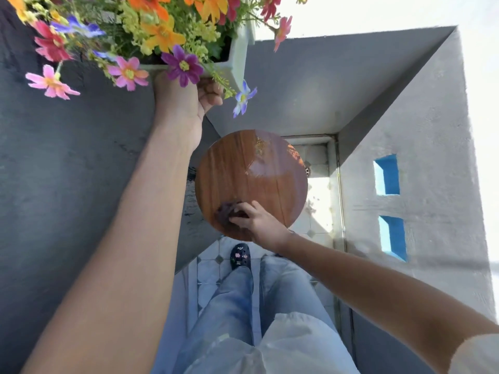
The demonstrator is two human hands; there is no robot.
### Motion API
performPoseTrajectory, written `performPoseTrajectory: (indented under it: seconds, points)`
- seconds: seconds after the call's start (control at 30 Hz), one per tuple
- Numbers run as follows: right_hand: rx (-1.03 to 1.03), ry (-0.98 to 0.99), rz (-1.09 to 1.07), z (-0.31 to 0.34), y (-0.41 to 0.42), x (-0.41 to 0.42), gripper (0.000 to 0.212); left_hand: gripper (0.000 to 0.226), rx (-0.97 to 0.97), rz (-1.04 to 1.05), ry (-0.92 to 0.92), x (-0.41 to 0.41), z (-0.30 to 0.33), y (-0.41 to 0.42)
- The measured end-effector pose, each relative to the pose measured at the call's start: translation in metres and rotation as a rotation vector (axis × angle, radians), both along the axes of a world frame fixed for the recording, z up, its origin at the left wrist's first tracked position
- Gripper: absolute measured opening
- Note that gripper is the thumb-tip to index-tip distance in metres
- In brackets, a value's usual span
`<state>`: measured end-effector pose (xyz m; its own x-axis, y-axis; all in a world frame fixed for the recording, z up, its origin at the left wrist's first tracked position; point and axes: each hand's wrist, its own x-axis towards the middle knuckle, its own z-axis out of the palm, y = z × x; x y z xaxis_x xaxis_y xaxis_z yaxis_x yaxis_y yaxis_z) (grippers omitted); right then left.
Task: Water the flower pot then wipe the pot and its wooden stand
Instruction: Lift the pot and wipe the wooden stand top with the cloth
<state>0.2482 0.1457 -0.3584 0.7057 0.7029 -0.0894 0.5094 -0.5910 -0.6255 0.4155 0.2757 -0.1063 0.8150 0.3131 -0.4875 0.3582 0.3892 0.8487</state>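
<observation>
Wooden and round, the glossy brown stand top [251, 182] sits bare in the middle of our view, and we judge that is why the pale rectangular flower pot [239, 54], crowded with orange, pink, purple and red flowers [162, 33], is up in the air at about eleven o'clock from it: lifting the pot clears the whole disc for wiping. Our left hand [189, 98] holds the pot from beneath, fingers [209, 94] curled up round its lower edge, so the load rests in the palm. The pot looks tilted, its mouth and blooms facing toward us and leftward, its long axis running roughly from ten o'clock to four o'clock across the top of the view; only one corner and rim show plainly. Our right hand [255, 220] presses a small dark purple cloth [226, 211] onto the stand at its six to seven o'clock edge, fingers bent over and pinching the wad against the wood. A wet sheen and a pale rough patch lie toward the disc's twelve o'clock side, which we judge is not yet wiped. Below are a tiled floor [210, 268], blue jeans and a dark clog [239, 256].
</observation>
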Motion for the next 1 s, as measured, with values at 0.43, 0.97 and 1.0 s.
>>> performPoseTrajectory:
  seconds: [0.43, 0.97, 1.0]
  points:
    - [-0.063, -0.056, -0.658, -0.003, 0.015, 0.16, 0.04, 0.038, 0.025, -0.002, -0.03, 0.0, -0.005, 0.01]
    - [-0.123, 0.006, -0.583, 0.014, 0.022, 0.168, 0.038, 0.036, 0.15, -0.064, 0.024, -0.028, -0.026, 0.016]
    - [-0.149, 0.001, -0.64, 0.014, 0.009, 0.168, 0.036, 0.036, 0.158, -0.067, 0.033, -0.031, -0.028, 0.017]
